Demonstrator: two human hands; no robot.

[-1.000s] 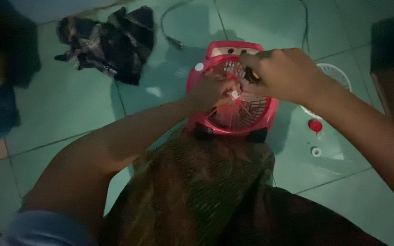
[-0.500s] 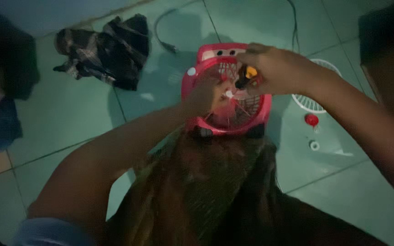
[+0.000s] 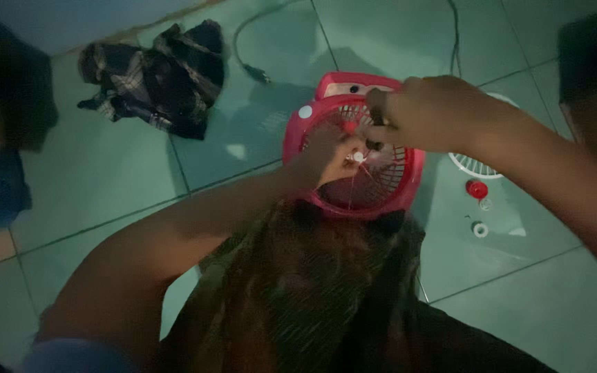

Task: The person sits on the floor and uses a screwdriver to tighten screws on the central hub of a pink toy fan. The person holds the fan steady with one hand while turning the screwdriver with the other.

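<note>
A small red box fan [image 3: 354, 148] lies face-up on the pale green tiled floor [image 3: 105, 179], its round grille towards the camera and its near edge touching the person's patterned cloth-covered lap [image 3: 312, 290]. Both hands meet over the grille centre. The left hand [image 3: 329, 159] rests on the grille, its fingers pinched together on a small pale part at the hub. The right hand [image 3: 430, 114] comes in from the right, fingers curled tight around a dark-handled tool [image 3: 376, 110] whose tip is hidden between the two hands.

Room around the fan is uneven. To its left the tiles lie bare as far as a crumpled dark plaid cloth [image 3: 157, 76], well apart from the fan. A dark power cord [image 3: 250, 65] loops across the floor behind the fan's far left corner, and a second cord runs off at the top edge. Just beside the fan's right edge, partly under the right forearm, sits a white grille piece [image 3: 475, 166]; near it lie a small red cap [image 3: 477, 188] and a white ring [image 3: 480, 229], each apart from the fan.

The room is dim. Dark shapes crowd the left edge and the upper right corner, too shadowed to tell what they are.
</note>
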